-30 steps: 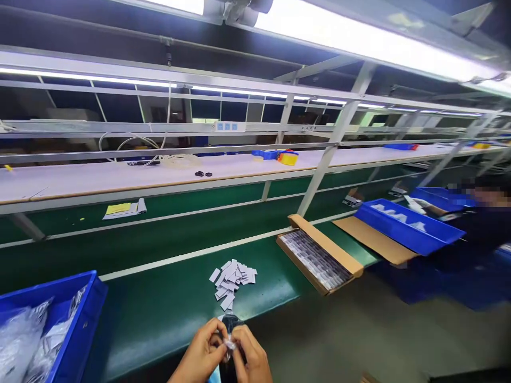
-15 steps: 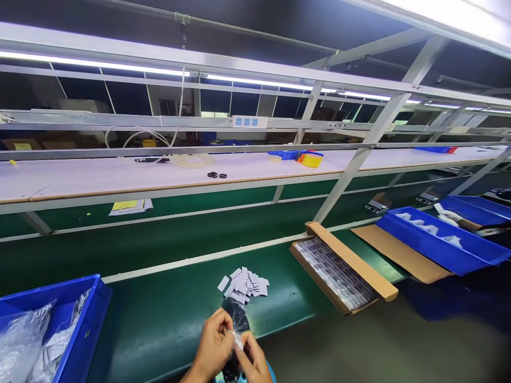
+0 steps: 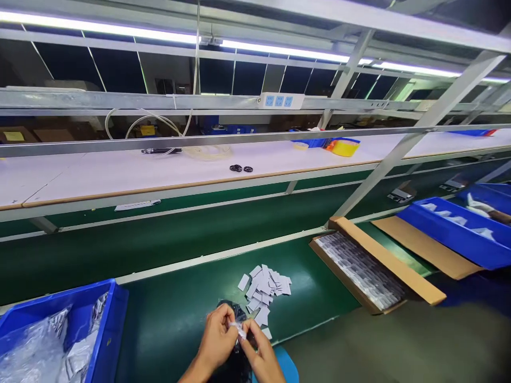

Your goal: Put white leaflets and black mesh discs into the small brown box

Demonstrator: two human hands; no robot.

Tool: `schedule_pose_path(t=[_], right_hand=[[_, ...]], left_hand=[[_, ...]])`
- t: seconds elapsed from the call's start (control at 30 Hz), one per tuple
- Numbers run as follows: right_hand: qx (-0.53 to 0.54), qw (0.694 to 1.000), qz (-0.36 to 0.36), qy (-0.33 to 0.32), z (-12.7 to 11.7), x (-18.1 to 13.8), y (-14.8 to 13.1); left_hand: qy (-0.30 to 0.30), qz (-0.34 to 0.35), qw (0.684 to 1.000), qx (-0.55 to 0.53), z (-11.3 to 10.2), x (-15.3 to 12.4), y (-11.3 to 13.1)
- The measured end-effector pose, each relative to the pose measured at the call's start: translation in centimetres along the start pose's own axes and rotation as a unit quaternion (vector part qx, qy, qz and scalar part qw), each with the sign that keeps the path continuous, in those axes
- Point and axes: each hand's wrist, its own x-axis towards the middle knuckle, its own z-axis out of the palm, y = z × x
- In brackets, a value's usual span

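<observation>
My left hand [image 3: 219, 336] and my right hand [image 3: 261, 351] meet low in the middle of the head view. Between their fingertips is a small whitish, crumpled-looking piece [image 3: 239, 330], pinched from both sides; it may be a small clear plastic bag, but its details are too small to tell. Just behind my fingers lies a dark plastic bag [image 3: 235, 309], partly covered by my hands. Beyond it, a loose pile of small white cards [image 3: 263, 287] spreads over the green work surface [image 3: 171, 303].
At left stands a blue bin [image 3: 107, 330] with clear bags and white pieces. To the right, an open cardboard box [image 3: 359, 266] holds rows of packed items. Farther right are a cardboard flap [image 3: 429, 247], a blue tray [image 3: 451, 234] and another person's hand [image 3: 499, 213].
The view has shifted, so the bin, cards and box appear farther right. Both hands still pinch the small whitish piece; more white cards show beside my right hand.
</observation>
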Motion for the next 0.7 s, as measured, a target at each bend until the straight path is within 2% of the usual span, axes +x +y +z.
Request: schedule_pose_path(t=[0.17, 0.27, 0.33, 0.37, 0.4, 0.47, 0.53, 0.6, 0.7], right_hand=[[0.101, 0.992, 0.047, -0.061, 2.1, 1.6, -1.3], [0.203, 0.972, 0.099, -0.06, 3.5, 2.0, -2.3], [0.288, 0.945, 0.15, -0.025, 4.2, 2.0, -3.1], [0.326, 0.93, 0.171, -0.009, 4.5, 2.1, -3.6], [0.356, 0.916, 0.186, 0.001, 4.7, 2.2, -4.1], [0.388, 0.9, 0.198, -0.015, 5.1, 2.5, -5.2], [0.395, 0.891, 0.215, -0.064, 5.6, 2.9, -6.3], [0.39, 0.881, 0.245, -0.112, 6.2, 3.0, -7.1], [0.388, 0.864, 0.289, -0.143, 6.5, 2.8, -8.7]], left_hand=[[0.124, -0.022, 0.984, -0.125, -0.7, 0.1, -0.4], [0.219, -0.027, 0.967, -0.126, -3.1, 1.3, 0.0], [0.248, 0.01, 0.959, -0.138, -5.6, 1.9, 0.0], [0.222, 0.042, 0.964, -0.139, -6.9, 2.0, -0.2], [0.162, 0.075, 0.976, -0.127, -8.0, 1.8, -0.6], [-0.015, 0.122, 0.991, -0.051, -9.6, 1.2, -1.7], [-0.157, 0.139, 0.977, 0.036, -10.0, 0.4, -3.1], [-0.202, 0.15, 0.966, 0.06, -9.3, 0.2, -4.2], [-0.212, 0.126, 0.969, 0.006, -7.6, 0.9, -4.9]])
